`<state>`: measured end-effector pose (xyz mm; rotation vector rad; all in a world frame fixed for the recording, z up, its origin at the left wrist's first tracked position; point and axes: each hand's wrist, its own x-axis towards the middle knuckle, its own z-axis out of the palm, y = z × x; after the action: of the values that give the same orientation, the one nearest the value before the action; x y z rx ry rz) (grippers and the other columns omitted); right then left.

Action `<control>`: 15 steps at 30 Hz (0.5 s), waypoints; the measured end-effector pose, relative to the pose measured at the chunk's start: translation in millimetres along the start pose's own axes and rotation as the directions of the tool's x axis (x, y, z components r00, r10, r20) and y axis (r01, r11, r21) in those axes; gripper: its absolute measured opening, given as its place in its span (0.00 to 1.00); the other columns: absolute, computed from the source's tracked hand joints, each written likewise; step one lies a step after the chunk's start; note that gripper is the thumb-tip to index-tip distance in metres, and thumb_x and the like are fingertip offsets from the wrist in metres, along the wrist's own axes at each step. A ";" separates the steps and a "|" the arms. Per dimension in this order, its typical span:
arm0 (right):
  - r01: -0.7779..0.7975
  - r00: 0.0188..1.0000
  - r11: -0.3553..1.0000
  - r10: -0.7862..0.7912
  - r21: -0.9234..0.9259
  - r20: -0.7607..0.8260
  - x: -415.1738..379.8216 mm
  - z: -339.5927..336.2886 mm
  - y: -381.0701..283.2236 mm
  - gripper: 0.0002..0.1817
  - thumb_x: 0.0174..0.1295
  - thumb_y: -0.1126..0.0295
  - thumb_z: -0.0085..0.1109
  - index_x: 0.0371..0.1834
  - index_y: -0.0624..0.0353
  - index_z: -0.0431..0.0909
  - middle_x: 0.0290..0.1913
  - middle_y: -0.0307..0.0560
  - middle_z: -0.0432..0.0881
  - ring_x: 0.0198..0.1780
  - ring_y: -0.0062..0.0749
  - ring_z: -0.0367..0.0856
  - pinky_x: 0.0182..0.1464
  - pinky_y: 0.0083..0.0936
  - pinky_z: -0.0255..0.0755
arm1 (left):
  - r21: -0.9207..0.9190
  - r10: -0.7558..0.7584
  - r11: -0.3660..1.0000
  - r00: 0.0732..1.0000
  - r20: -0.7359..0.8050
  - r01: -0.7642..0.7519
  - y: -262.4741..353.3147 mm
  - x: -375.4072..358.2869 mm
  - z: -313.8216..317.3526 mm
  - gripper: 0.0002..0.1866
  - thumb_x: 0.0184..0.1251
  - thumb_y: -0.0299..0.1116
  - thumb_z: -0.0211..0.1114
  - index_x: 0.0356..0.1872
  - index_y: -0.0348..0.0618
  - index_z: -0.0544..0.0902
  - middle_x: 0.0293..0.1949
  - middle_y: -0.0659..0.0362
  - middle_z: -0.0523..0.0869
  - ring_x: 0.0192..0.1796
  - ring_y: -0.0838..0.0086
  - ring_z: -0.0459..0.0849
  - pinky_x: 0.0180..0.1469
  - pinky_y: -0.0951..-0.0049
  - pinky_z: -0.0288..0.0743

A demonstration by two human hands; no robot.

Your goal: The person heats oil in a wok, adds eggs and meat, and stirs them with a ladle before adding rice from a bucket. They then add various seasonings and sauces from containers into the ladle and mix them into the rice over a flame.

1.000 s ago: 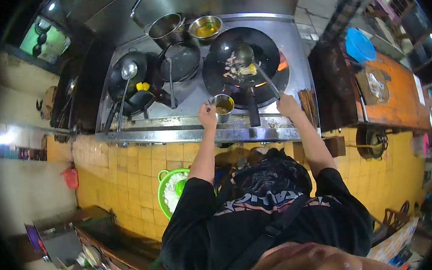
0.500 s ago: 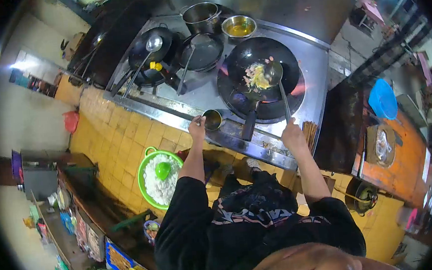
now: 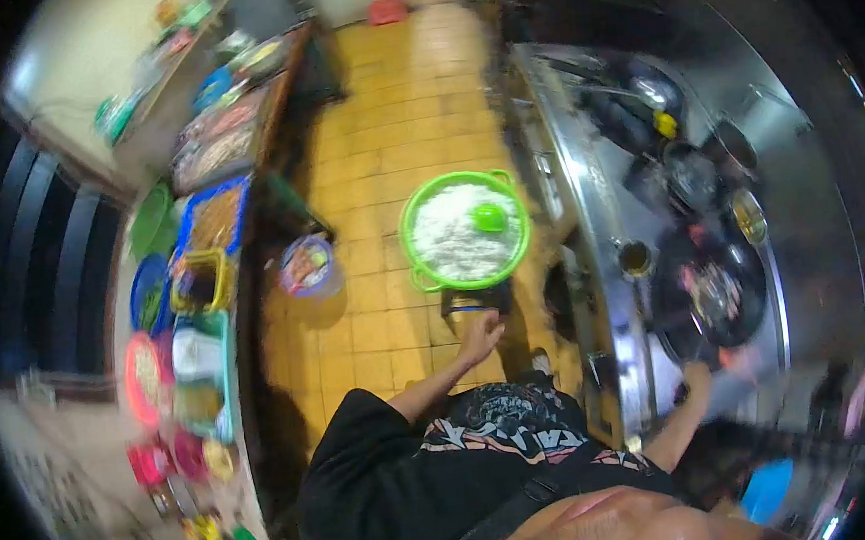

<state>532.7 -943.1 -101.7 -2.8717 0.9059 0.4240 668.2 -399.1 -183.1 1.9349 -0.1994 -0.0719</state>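
My left hand [image 3: 482, 338] is loosely closed over the floor, just below a green basin [image 3: 414, 254] of white rice with a green scoop [image 3: 489, 218] in it. Nothing shows in its fingers. On the right, my right hand [image 3: 698, 378], blurred, is closed round the ladle handle at the near side of the black wok [image 3: 668, 306]. Pieces of food [image 3: 712, 293] lie in the wok around the ladle's bowl. A metal cup [image 3: 635, 259] stands apart from both hands on the stove's edge.
More pans [image 3: 692, 177] and a bowl of yellow liquid [image 3: 749, 217] are on the stove [image 3: 588, 194]. Along the left, a counter carries a blue tray [image 3: 215, 221] and several food containers. A small bucket [image 3: 308, 266] stands on the tiled floor.
The view has swung left towards the basin and counter. My left hand has let go of the metal cup and moved away from the stove. My right hand stays at the ladle.
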 end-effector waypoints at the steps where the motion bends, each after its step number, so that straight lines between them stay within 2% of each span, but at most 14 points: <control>1: -0.104 0.992 0.994 0.105 0.014 -0.067 -10.9 -16.3 -31.4 0.18 0.60 0.63 0.48 0.39 0.67 0.80 0.41 0.64 0.81 0.43 0.55 0.81 0.45 0.45 0.74 | 0.028 -0.174 0.984 0.985 -0.019 0.175 -24.3 -43.8 -34.2 0.23 0.59 0.36 0.65 0.54 0.37 0.75 0.47 0.47 0.81 0.52 0.58 0.79 0.54 0.63 0.73; 3: -0.299 0.930 0.950 0.310 0.086 -0.198 -37.4 -60.6 -103.4 0.20 0.58 0.60 0.51 0.42 0.67 0.81 0.45 0.62 0.81 0.48 0.55 0.80 0.51 0.46 0.71 | 0.208 -0.306 0.922 0.943 -0.130 0.328 -87.1 -122.3 -97.2 0.22 0.57 0.38 0.65 0.51 0.38 0.78 0.45 0.47 0.82 0.52 0.58 0.80 0.54 0.62 0.73; 5: -0.405 0.851 0.899 0.437 0.167 -0.291 -69.0 -105.4 -222.9 0.23 0.57 0.57 0.55 0.46 0.66 0.79 0.45 0.65 0.80 0.48 0.57 0.79 0.51 0.46 0.71 | 0.075 -0.592 0.759 0.733 -0.334 0.647 -108.9 -195.2 -164.3 0.20 0.55 0.38 0.65 0.47 0.39 0.80 0.46 0.46 0.83 0.51 0.58 0.81 0.53 0.63 0.74; 6: -0.317 0.886 0.939 0.344 0.135 -0.311 -54.9 -115.7 -270.5 0.23 0.57 0.57 0.55 0.46 0.66 0.79 0.45 0.65 0.80 0.48 0.57 0.79 0.51 0.46 0.71 | -0.045 -0.654 0.705 0.623 -0.429 0.708 -121.6 -226.9 -190.5 0.19 0.54 0.38 0.65 0.46 0.40 0.81 0.46 0.47 0.83 0.49 0.59 0.82 0.52 0.63 0.74; 7: -0.034 0.959 0.999 0.043 0.039 -0.279 -39.9 -113.4 -309.2 0.22 0.58 0.58 0.55 0.48 0.65 0.77 0.44 0.65 0.81 0.48 0.58 0.79 0.51 0.47 0.71 | -0.163 -0.707 0.645 0.503 -0.497 0.746 -139.0 -265.8 -208.0 0.19 0.52 0.38 0.65 0.45 0.40 0.81 0.46 0.47 0.84 0.47 0.60 0.83 0.51 0.63 0.75; 8: 0.242 0.944 0.969 -0.245 -0.044 -0.221 -27.8 -108.2 -351.9 0.21 0.59 0.60 0.56 0.50 0.63 0.76 0.43 0.66 0.81 0.49 0.60 0.79 0.51 0.47 0.71 | -0.209 -0.718 0.601 0.406 -0.565 0.772 -146.4 -302.3 -231.4 0.19 0.52 0.37 0.65 0.45 0.40 0.81 0.45 0.48 0.84 0.46 0.59 0.83 0.50 0.63 0.76; 9: 0.332 0.914 0.940 -0.342 -0.082 -0.219 5.4 -86.4 -409.9 0.24 0.57 0.58 0.60 0.53 0.62 0.74 0.43 0.67 0.81 0.48 0.63 0.77 0.50 0.48 0.70 | -0.251 -0.720 0.556 0.308 -0.622 0.793 -153.2 -332.1 -251.9 0.19 0.52 0.37 0.66 0.44 0.40 0.81 0.45 0.48 0.84 0.45 0.59 0.84 0.49 0.64 0.76; 10: 0.565 0.796 0.825 -0.550 -0.016 -0.253 -49.1 -102.8 -482.4 0.25 0.58 0.60 0.59 0.54 0.65 0.73 0.43 0.66 0.81 0.45 0.63 0.78 0.49 0.47 0.71 | -0.309 -0.707 0.533 0.213 -0.675 0.788 -144.8 -355.5 -268.7 0.17 0.53 0.36 0.65 0.43 0.39 0.81 0.42 0.50 0.85 0.43 0.61 0.84 0.47 0.66 0.77; 11: 0.792 0.609 0.598 -0.761 0.120 -0.225 -87.7 -111.6 -545.1 0.26 0.59 0.62 0.59 0.56 0.68 0.71 0.46 0.66 0.80 0.48 0.61 0.77 0.50 0.44 0.70 | -0.362 -0.689 0.510 0.118 -0.715 0.780 -132.3 -376.3 -280.4 0.16 0.53 0.35 0.65 0.42 0.38 0.81 0.40 0.52 0.86 0.41 0.62 0.85 0.45 0.68 0.77; 12: 0.844 0.532 0.527 -0.804 0.097 -0.265 -94.8 -88.6 -603.7 0.25 0.60 0.63 0.59 0.58 0.65 0.71 0.49 0.64 0.79 0.51 0.57 0.76 0.53 0.40 0.69 | -0.397 -0.696 0.490 0.074 -0.714 0.776 -125.4 -396.7 -283.3 0.16 0.53 0.35 0.65 0.42 0.38 0.81 0.40 0.52 0.86 0.41 0.62 0.85 0.45 0.68 0.77; 13: 0.957 0.286 0.285 -0.882 0.061 -0.374 -101.0 -54.9 -663.1 0.24 0.61 0.63 0.59 0.58 0.63 0.72 0.51 0.64 0.78 0.54 0.55 0.75 0.56 0.39 0.67 | -0.582 -0.701 0.584 -0.009 -0.713 0.566 -125.2 -415.9 -289.4 0.15 0.54 0.36 0.64 0.40 0.39 0.80 0.36 0.54 0.85 0.38 0.65 0.84 0.41 0.70 0.78; 14: 0.982 0.185 0.160 -0.915 0.100 -0.359 -155.9 -58.3 -712.2 0.23 0.61 0.63 0.59 0.58 0.62 0.72 0.51 0.62 0.78 0.49 0.52 0.79 0.53 0.38 0.71 | -0.692 -0.704 0.653 -0.091 -0.705 0.306 -121.2 -431.3 -293.9 0.13 0.55 0.36 0.63 0.39 0.40 0.80 0.32 0.57 0.85 0.35 0.68 0.84 0.37 0.72 0.78; 15: 0.944 0.145 0.048 -0.949 0.326 -0.280 -197.6 -42.6 -765.6 0.22 0.61 0.66 0.60 0.57 0.62 0.72 0.52 0.62 0.77 0.43 0.48 0.82 0.48 0.35 0.74 | -0.701 -0.699 0.651 -0.128 -0.703 0.292 -122.8 -443.6 -296.6 0.13 0.55 0.36 0.63 0.39 0.40 0.80 0.32 0.57 0.85 0.35 0.68 0.84 0.37 0.72 0.78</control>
<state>828.1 -216.3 6.0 -2.2558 -0.9665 0.0199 287.8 -6.1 -209.0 1.1687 1.5031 0.6641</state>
